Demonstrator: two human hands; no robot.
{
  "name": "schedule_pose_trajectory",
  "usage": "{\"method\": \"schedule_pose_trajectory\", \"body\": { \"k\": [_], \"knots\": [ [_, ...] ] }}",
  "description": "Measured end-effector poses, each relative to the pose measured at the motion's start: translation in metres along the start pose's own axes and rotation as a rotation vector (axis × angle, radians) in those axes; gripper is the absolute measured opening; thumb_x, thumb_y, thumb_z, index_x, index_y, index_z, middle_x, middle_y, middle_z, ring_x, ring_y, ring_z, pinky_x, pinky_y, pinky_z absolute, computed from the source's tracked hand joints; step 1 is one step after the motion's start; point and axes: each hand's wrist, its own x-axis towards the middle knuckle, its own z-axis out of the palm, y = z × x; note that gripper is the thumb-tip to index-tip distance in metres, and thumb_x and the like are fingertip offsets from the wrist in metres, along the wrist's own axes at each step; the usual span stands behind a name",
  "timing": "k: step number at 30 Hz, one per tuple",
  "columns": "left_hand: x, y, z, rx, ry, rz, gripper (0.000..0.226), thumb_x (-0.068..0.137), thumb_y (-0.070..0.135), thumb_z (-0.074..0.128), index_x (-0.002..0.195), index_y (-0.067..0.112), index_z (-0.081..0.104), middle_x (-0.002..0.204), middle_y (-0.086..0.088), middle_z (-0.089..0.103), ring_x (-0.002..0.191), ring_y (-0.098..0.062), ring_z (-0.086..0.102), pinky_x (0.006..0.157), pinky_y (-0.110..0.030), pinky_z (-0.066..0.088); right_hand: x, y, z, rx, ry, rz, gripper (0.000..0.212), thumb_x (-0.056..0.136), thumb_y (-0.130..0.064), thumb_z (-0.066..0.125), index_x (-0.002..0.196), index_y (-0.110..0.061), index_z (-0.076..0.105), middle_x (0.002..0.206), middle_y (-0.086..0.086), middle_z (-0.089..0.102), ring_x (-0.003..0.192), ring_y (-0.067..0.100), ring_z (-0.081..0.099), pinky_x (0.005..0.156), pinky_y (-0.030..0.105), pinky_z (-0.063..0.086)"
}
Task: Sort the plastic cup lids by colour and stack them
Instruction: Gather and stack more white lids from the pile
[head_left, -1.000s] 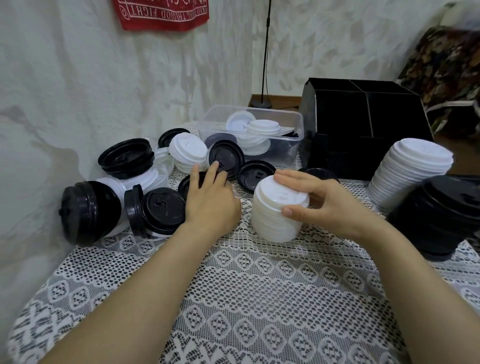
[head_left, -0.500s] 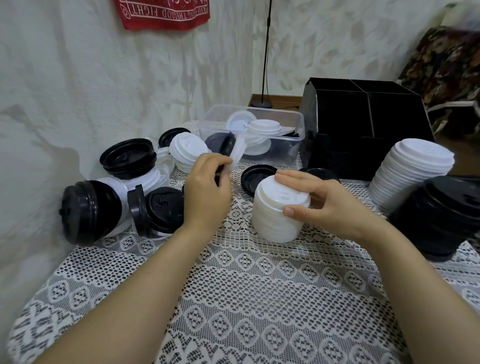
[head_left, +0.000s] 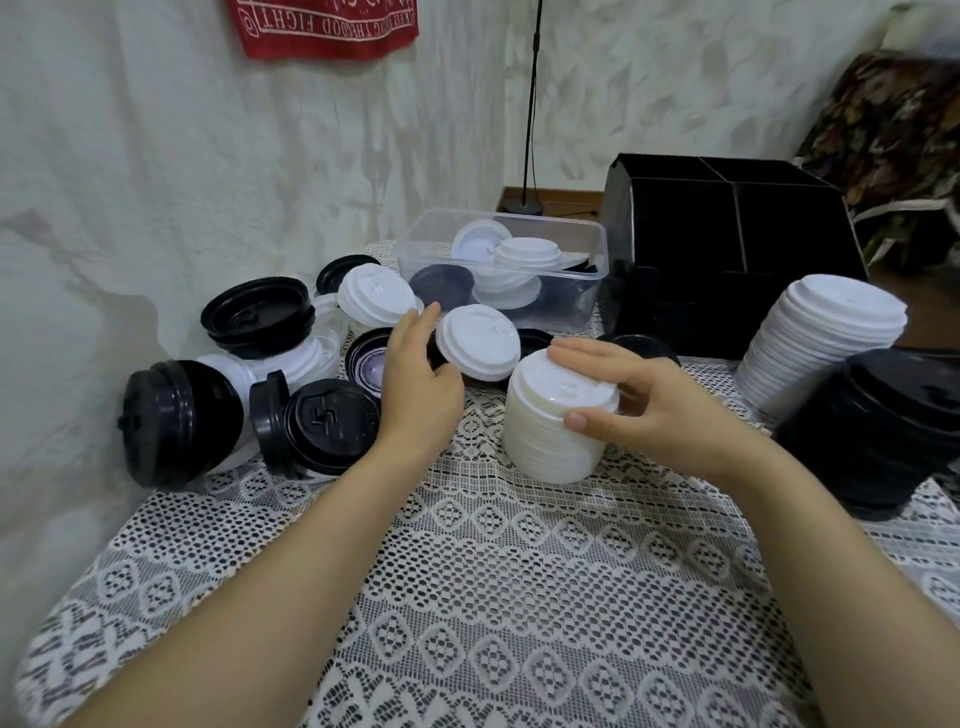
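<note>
My left hand (head_left: 418, 376) holds a single white lid (head_left: 478, 343) by its edge, lifted and tilted just left of a short white lid stack (head_left: 550, 436) at the table's middle. My right hand (head_left: 644, 402) grips the top of that stack, fingers over it and thumb on its front. Loose black lids (head_left: 327, 421) and white lids (head_left: 376, 296) lie jumbled at the left. A tall white stack (head_left: 826, 338) and a black stack (head_left: 893, 431) stand at the right.
A clear plastic tub (head_left: 582, 291) with mixed lids sits at the back, beside a black divided organiser box (head_left: 727, 249). The wall runs close along the left. A lace cloth (head_left: 519, 597) covers the table in front of me.
My left hand picked a white lid out of the left pile, raised it and carried it right toward the middle stack. My right hand stayed on the stack.
</note>
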Motion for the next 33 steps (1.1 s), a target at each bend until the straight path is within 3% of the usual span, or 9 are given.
{"method": "schedule_pose_trajectory", "body": {
  "k": [3,7,9,13,17,21,27,33],
  "knots": [
    [-0.0038,0.0026,-0.0008,0.149,-0.052,0.101,0.066,0.087,-0.001,0.054,0.148,0.014,0.034,0.158,-0.005,0.023,0.146,-0.015,0.016,0.115,-0.021,0.011,-0.0004,-0.0006,-0.0002,0.009,-0.001,0.003,0.061,0.066,-0.048,0.071,0.125,-0.044,0.054,0.139,-0.031,0.041,0.130,-0.013,0.037,0.114,0.025,0.034],
    [-0.0043,-0.0043,0.0027,0.471,-0.203,0.170,0.078,0.089,0.037,0.063,0.153,0.028,0.019,0.161,-0.004,0.007,0.148,-0.020,0.003,0.119,-0.037,0.008,-0.0005,-0.0016,-0.0005,0.014,-0.001,0.004,0.061,0.066,-0.048,0.071,0.124,-0.044,0.054,0.139,-0.032,0.041,0.130,-0.013,0.037,0.112,0.024,0.036],
    [-0.0043,-0.0061,0.0034,0.609,-0.233,0.229,0.069,0.090,0.046,0.059,0.150,0.034,0.027,0.160,-0.005,0.010,0.147,-0.023,0.006,0.120,-0.041,0.008,-0.0001,-0.0015,-0.0001,0.015,-0.001,0.003,0.061,0.067,-0.047,0.071,0.125,-0.043,0.055,0.140,-0.032,0.041,0.130,-0.013,0.037,0.112,0.024,0.036],
    [-0.0034,-0.0070,0.0026,0.548,-0.123,0.281,0.055,0.081,0.041,0.071,0.130,0.022,0.051,0.138,-0.008,0.038,0.131,-0.028,0.032,0.111,-0.041,0.027,-0.0002,-0.0011,-0.0002,0.012,0.005,-0.001,0.061,0.067,-0.048,0.071,0.125,-0.042,0.055,0.139,-0.031,0.041,0.130,-0.013,0.037,0.113,0.024,0.035],
    [-0.0031,-0.0070,0.0013,0.484,-0.093,0.266,0.053,0.075,0.038,0.078,0.116,0.017,0.052,0.130,-0.009,0.039,0.119,-0.028,0.040,0.099,-0.037,0.037,-0.0002,-0.0008,0.0000,0.007,0.005,0.000,0.063,0.068,-0.045,0.071,0.128,-0.040,0.055,0.140,-0.031,0.041,0.129,-0.015,0.037,0.110,0.018,0.035],
    [-0.0033,-0.0044,0.0002,0.453,-0.078,0.252,0.052,0.076,0.038,0.078,0.116,0.017,0.050,0.129,-0.006,0.036,0.110,-0.026,0.049,0.082,-0.030,0.040,-0.0004,0.0002,-0.0003,0.008,0.009,-0.012,0.059,0.067,-0.047,0.070,0.124,-0.043,0.055,0.138,-0.034,0.041,0.128,-0.017,0.037,0.106,0.012,0.035],
    [-0.0038,-0.0044,0.0029,0.422,-0.033,0.262,0.053,0.080,0.028,0.073,0.127,0.014,0.053,0.137,-0.011,0.041,0.130,-0.029,0.029,0.102,-0.026,0.023,0.0005,0.0004,-0.0001,0.007,0.004,-0.016,0.059,0.066,-0.049,0.070,0.123,-0.045,0.055,0.140,-0.031,0.041,0.129,-0.015,0.037,0.107,0.013,0.036],
    [-0.0020,-0.0056,0.0028,0.458,-0.108,0.215,0.045,0.082,0.027,0.070,0.123,0.015,0.054,0.140,-0.009,0.033,0.132,-0.028,0.028,0.107,-0.032,0.025,0.0002,0.0004,0.0002,0.015,0.009,-0.014,0.060,0.067,-0.048,0.070,0.125,-0.042,0.055,0.140,-0.031,0.041,0.129,-0.016,0.037,0.106,0.013,0.036]
  ]
}}
